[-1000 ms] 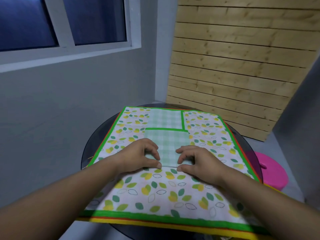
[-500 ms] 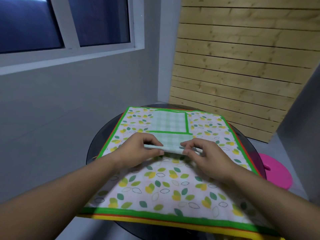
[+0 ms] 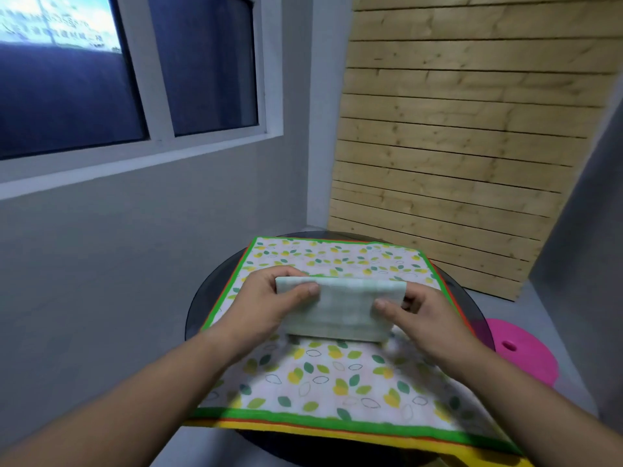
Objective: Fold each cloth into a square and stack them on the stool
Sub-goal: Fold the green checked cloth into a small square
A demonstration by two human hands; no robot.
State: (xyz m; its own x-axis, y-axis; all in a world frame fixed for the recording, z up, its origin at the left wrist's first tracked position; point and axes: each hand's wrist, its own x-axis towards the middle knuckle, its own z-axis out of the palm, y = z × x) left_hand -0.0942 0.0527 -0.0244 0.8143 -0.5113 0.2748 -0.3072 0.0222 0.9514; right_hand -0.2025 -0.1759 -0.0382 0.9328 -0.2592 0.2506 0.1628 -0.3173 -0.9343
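Head view, folded cloth (image 3: 340,306): pale green check, already a compact square, lifted just above the desk (image 3: 202,308).
Left hand (image 3: 269,301): grip clamped on its left edge.
Right hand (image 3: 421,315): grip clamped on its right edge.
Done: this cloth looks folded.
Left: carry it to the pink stool (image 3: 519,352), lower right; the leaf-print cloth (image 3: 337,379) lies flat, unfolded.

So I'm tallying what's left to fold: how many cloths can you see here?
2 for certain: a folded pale green checked cloth held in both hands, and a leaf-print cloth with a green border spread flat on the round table. Orange and yellow edges beneath it suggest more underneath.
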